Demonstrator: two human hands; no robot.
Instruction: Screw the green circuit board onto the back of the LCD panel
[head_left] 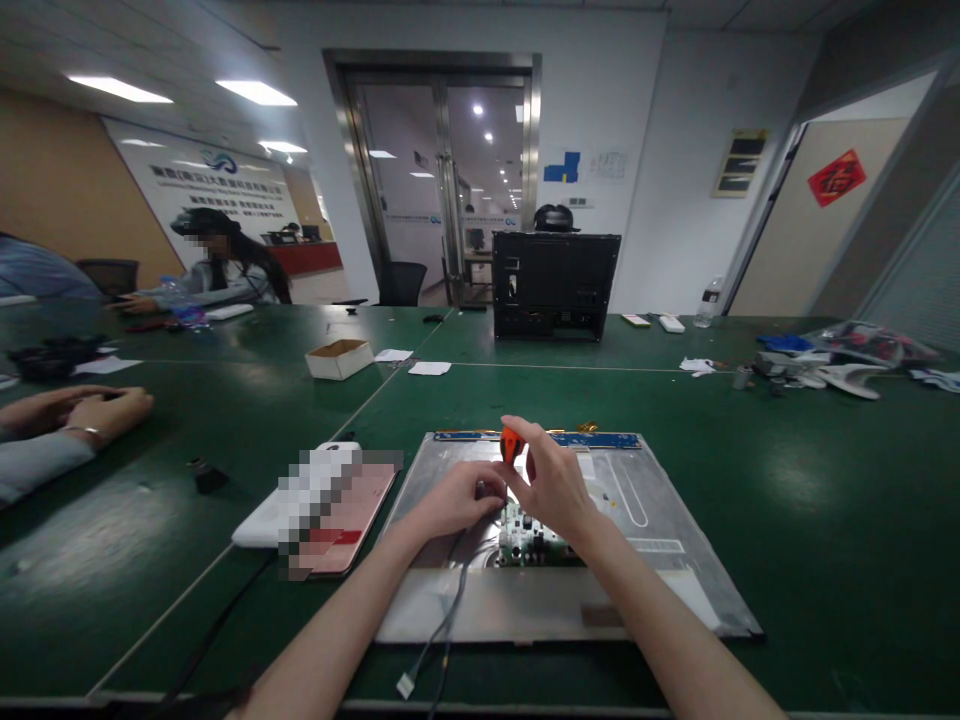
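Observation:
A flat silver display panel (652, 600) lies on the green table before me, with a green circuit board (525, 540) at its middle. My right hand (551, 475) is closed round a screwdriver with an orange and black handle (511, 445), held upright over the board's upper left part. Close beside its shaft, my left hand (469, 495) has its fingers curled together; whether a small part is between them is hidden. A grey cable (457, 590) runs down from the board, and its white connector (406, 685) hangs past the panel's near edge.
Left of the panel lie a white device (262, 515) and a pink phone-like slab (367, 520), partly blurred. Beyond stand an open small box (341, 360) and a black monitor housing (555, 285). Another person's hands (112, 410) rest at the left. Plastic bags (870, 345) lie far right.

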